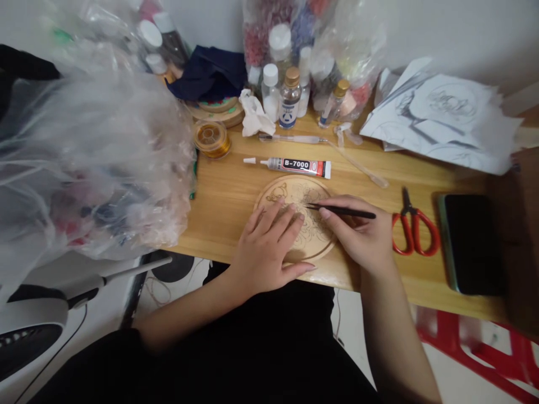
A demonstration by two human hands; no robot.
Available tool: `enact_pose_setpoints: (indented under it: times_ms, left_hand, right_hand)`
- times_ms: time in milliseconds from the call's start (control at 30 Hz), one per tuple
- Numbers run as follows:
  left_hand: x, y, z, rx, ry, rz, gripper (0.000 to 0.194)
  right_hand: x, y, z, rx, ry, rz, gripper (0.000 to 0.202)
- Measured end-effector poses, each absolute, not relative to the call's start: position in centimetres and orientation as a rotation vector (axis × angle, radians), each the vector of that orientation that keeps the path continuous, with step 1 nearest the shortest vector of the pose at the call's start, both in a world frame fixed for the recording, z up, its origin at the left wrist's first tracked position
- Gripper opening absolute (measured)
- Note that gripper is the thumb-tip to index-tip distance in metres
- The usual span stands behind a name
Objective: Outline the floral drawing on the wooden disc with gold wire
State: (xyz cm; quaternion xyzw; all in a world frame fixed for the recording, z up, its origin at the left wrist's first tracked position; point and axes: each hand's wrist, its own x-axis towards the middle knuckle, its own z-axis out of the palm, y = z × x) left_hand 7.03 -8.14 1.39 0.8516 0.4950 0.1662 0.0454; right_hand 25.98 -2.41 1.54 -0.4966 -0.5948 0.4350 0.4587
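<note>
A round wooden board [315, 244] with a line drawing on its pale face lies at the table's front edge. Gold-coloured outlines follow part of the drawing at its upper left. My left hand [267, 244] rests flat across the board's left half, fingers spread, covering much of the drawing. In my right hand [365, 235] are black tweezers [349, 211], pinched between thumb and fingers. Their tips point left and meet the drawing near the board's centre, just right of my left fingertips. Whether anything is between the tips is too small to tell.
Behind the board lie a B-7000 glue tube [298, 165], its cap [249, 161] and a spool of gold wire [211, 139]. Red-handled cutters [415, 230] and a phone [474, 244] sit right. Plastic bags [105, 157], bottles [290, 98] and paper drawings [446, 115] edge the table.
</note>
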Motion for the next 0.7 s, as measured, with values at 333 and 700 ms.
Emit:
enact_pose_setpoints:
  times_ms: [333, 700]
  left_hand:
    - [6.9, -8.2, 1.1, 2.573, 1.51, 0.494, 0.065]
    - [6.5, -8.3, 0.4, 2.557, 1.497, 0.525, 0.067]
  right_hand:
    - [25.9, -2.0, 1.4, -1.243, -1.4, 0.991, 0.01]
    - [25.5, 2.0, 6.7, -1.242, -1.55, 0.887, 0.009]
